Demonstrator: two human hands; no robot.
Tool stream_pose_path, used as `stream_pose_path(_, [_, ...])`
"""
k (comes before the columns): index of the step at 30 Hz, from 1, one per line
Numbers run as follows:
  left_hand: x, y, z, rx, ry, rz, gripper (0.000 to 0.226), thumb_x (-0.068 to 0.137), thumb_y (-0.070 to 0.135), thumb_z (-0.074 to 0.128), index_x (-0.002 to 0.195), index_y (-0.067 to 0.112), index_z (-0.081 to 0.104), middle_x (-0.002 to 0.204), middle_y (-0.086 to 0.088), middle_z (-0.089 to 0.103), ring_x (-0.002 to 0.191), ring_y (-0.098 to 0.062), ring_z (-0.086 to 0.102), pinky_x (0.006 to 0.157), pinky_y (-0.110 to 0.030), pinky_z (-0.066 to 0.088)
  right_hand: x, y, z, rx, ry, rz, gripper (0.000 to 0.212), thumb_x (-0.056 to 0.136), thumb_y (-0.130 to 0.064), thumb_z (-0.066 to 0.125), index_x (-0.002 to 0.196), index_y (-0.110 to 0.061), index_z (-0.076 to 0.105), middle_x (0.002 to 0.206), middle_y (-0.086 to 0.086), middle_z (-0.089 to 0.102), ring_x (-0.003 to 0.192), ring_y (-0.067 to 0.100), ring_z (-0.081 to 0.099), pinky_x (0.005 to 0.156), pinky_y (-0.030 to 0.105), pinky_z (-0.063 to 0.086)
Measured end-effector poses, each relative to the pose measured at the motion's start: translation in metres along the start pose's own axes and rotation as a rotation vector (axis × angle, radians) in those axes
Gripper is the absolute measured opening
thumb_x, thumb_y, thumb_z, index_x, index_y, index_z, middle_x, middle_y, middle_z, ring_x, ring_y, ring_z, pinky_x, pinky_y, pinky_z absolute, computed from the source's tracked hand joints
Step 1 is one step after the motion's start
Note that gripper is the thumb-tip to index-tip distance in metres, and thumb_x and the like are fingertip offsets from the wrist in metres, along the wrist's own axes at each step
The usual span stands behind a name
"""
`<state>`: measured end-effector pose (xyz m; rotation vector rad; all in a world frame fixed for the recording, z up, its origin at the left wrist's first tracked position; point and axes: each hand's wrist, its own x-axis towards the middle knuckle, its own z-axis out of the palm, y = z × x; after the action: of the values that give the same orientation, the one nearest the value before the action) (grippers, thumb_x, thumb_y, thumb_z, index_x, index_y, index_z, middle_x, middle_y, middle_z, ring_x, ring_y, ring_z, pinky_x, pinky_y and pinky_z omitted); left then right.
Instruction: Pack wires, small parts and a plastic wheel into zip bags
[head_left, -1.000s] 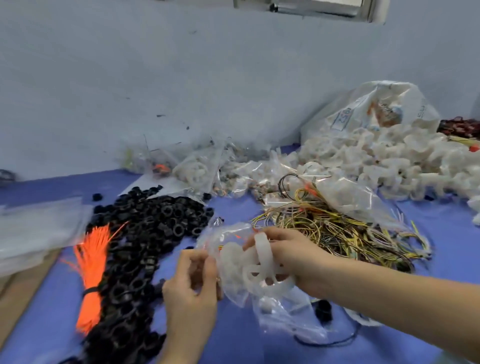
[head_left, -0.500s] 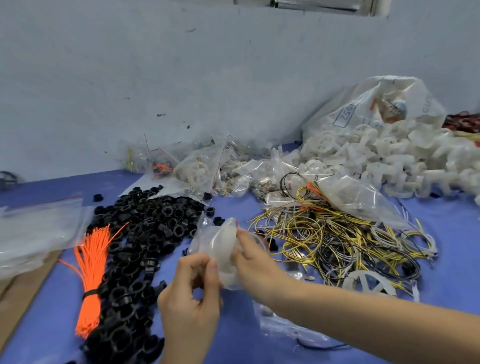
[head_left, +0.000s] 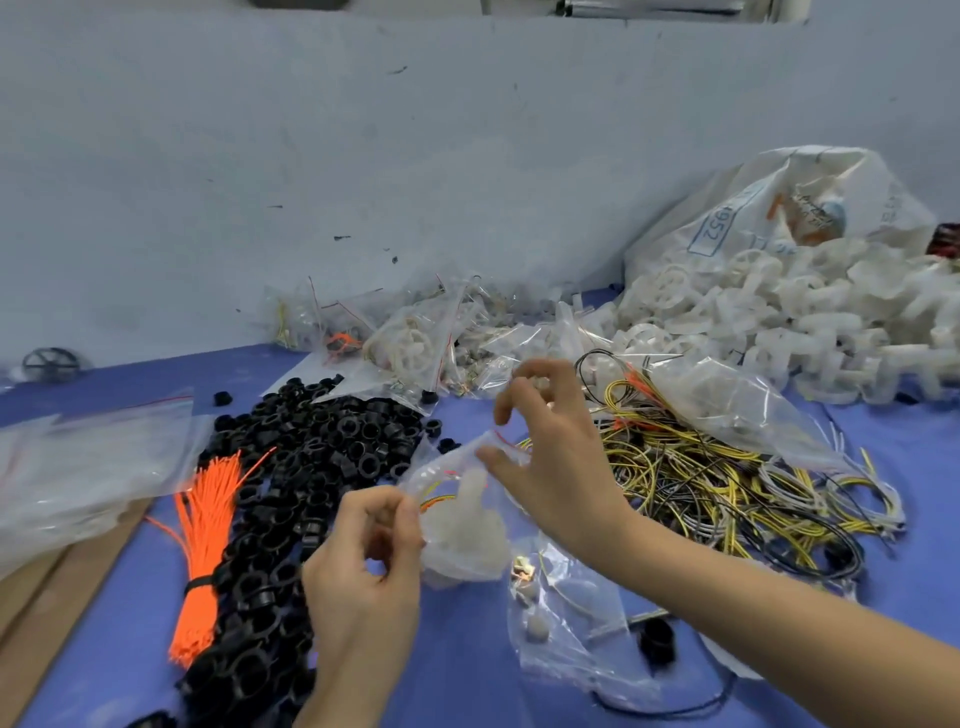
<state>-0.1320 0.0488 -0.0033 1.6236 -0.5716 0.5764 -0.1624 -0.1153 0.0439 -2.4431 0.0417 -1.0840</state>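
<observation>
Half a second on, the right hand has lifted off the white plastic wheel, which now sits inside the small clear zip bag rather than at its mouth. That hand's thumb rests against the bag's red-lined opening while its fingers fan upward, loosely bent and closed on nothing. The left hand pinches the bag's near edge between thumb and curled fingers, holding it just above the blue table covering; thin orange and yellow wires show through the plastic beside the wheel.

Directly below the right forearm lies a second clear bag holding small pale parts, touching a black ring-shaped piece. To the left of the left hand spreads a heap of black plastic rings, and just beyond that a tied bundle of orange cable ties. Farther left is a stack of flat empty zip bags. Right of the right hand sprawls a tangle of yellow, black and white wires, partly under a crumpled clear bag. Beyond the hands, filled zip bags lie against the wall, and a mound of white plastic wheels spills from a large printed sack beyond the right hand.
</observation>
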Motion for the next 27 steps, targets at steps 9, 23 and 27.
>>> stream_pose_path(9, [0.002,0.048,-0.009,0.771,-0.601,0.558,0.043,0.085,0.066,0.038,0.107,0.035,0.058,0.112,0.015,0.058,0.086,-0.009,0.06,0.04,-0.025,0.042,0.043,-0.002,-0.003,0.464,-0.193,0.336,0.035,0.079,0.014,0.051,0.072,-0.015,0.069,0.06,-0.012,0.062,0.038,0.011,0.052,0.042,0.013,0.037])
stream_pose_path(23, [0.137,0.064,-0.038,0.455,-0.302,0.496,0.018,0.089,0.019,0.059,0.08,0.006,0.067,0.106,-0.001,0.065,0.082,-0.009,0.061,0.079,-0.022,0.047,0.104,-0.008,-0.027,1.119,0.008,0.479,0.038,0.077,0.02,0.04,0.06,-0.006,0.061,0.05,0.0,0.061,0.04,0.011,0.054,0.042,0.016,0.044])
stream_pose_path(27, [0.15,0.057,-0.03,0.427,-0.255,0.361,0.013,0.087,0.021,0.062,0.075,0.02,0.061,0.125,-0.004,0.054,0.084,-0.011,0.06,0.079,-0.022,0.045,0.089,0.013,-0.024,1.161,-0.108,0.517,0.035,0.081,0.019,0.042,0.064,-0.003,0.064,0.057,0.007,0.063,0.049,0.014,0.06,0.048,0.017,0.049])
